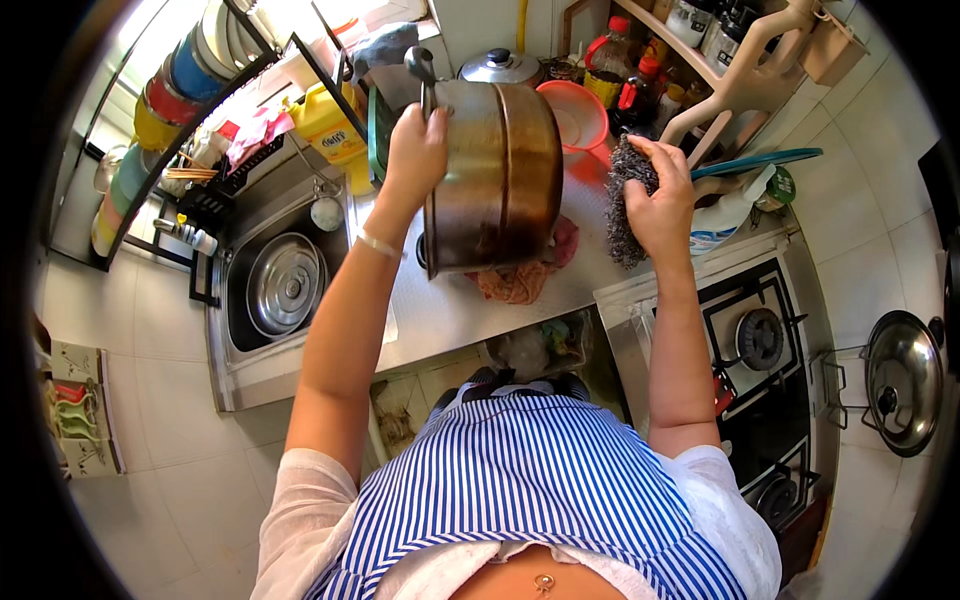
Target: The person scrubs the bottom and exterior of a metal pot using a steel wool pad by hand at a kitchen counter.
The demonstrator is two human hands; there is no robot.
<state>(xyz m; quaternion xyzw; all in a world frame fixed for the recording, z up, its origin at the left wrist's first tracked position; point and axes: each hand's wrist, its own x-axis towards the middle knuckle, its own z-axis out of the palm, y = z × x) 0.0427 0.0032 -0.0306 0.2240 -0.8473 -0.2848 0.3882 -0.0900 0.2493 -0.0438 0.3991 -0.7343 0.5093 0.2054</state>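
Note:
A large metal cooking pot [499, 172] with brown stains is tipped on its side above the steel countertop [435, 315]. My left hand [416, 154] grips it at the left edge, near a dark loop handle [420, 63]. The pot's inside is hidden from me. Off to its right, my right hand [664, 199] holds a grey steel wool scrubber [624, 206], apart from the pot wall. A crumpled reddish cloth [517, 283] lies on the counter under the pot, partly covered by it.
On the left is a sink [236, 334] with a round metal lid or basin [286, 283] in it. A red plastic colander or basin [574, 112] and sauce bottles [609, 64] stand behind the pot. The gas stove [750, 390] is at right, beside a wall-hung pan lid [904, 382].

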